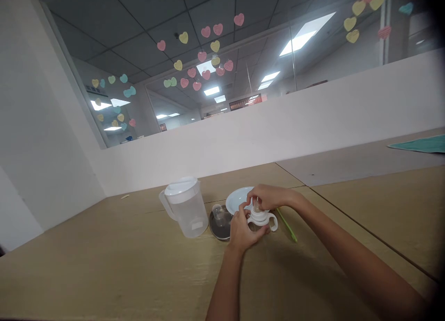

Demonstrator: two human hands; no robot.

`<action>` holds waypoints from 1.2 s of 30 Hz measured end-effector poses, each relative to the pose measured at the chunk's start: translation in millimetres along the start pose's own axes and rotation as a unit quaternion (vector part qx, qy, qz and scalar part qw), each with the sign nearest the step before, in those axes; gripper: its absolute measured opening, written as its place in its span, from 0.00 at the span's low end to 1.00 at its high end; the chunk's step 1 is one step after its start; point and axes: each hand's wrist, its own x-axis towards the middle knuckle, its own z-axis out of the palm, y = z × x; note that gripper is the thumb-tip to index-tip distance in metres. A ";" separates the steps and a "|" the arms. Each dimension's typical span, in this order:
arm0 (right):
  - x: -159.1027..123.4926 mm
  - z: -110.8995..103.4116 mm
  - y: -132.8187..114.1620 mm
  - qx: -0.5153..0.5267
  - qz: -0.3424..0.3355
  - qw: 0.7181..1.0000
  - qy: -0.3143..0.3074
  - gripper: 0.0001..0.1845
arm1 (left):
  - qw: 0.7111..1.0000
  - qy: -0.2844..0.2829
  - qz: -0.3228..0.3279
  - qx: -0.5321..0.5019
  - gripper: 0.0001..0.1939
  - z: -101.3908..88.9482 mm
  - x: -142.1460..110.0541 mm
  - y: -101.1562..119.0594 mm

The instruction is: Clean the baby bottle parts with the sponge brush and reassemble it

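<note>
Taking the cup as the middle of a clock, a clear jug [189,217] stands upright at nine o'clock, with its white lid on and its handle pointing left. Just beside it is a dark round dish [219,230] with a shiny rim, also at nine o'clock but nearer. A little see-through cap [218,213] lies on the dish. Next comes the left hand [241,232], wrapped around the side of the cup, with its thumb low at the front. Behind the hands, at ten o'clock, is a white bowl [237,199]. The cup [259,217] has a white top and a loop handle at three o'clock; fingers hide much of its lower part. Above it, the right hand [269,197] is bent down, and its fingers pinch the clear tip on top. A thin green stick [288,226] lies on the table [156,274] near four o'clock. Far off at two o'clock is a blue-green cloth [422,144].
</note>
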 end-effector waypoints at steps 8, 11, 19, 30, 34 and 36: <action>5.1 5.1 -13.9 -0.023 0.151 0.988 -0.022 0.15 | 1.000 0.004 0.001 0.011 0.37 0.6 -0.2 -0.9; 6.1 3.5 -13.6 -0.076 0.153 0.985 0.010 0.21 | 1.000 0.006 0.003 0.009 0.36 -0.6 -0.1 1.0; -0.6 -1.1 -4.1 -0.039 0.060 0.997 -0.016 0.30 | 1.000 0.001 0.005 0.017 0.37 -2.2 0.1 3.1; 11.9 19.3 -11.2 -0.053 0.139 0.989 -0.028 0.30 | 1.000 -0.018 -0.025 0.006 0.38 -1.4 0.0 3.2; 11.8 17.9 -21.1 -0.111 0.141 0.984 -0.022 0.25 | 0.999 -0.014 -0.026 0.017 0.38 -0.8 0.3 4.0; 12.6 18.0 -24.0 -0.124 0.149 0.981 -0.026 0.23 | 1.000 -0.011 -0.022 0.016 0.37 -0.6 0.5 4.3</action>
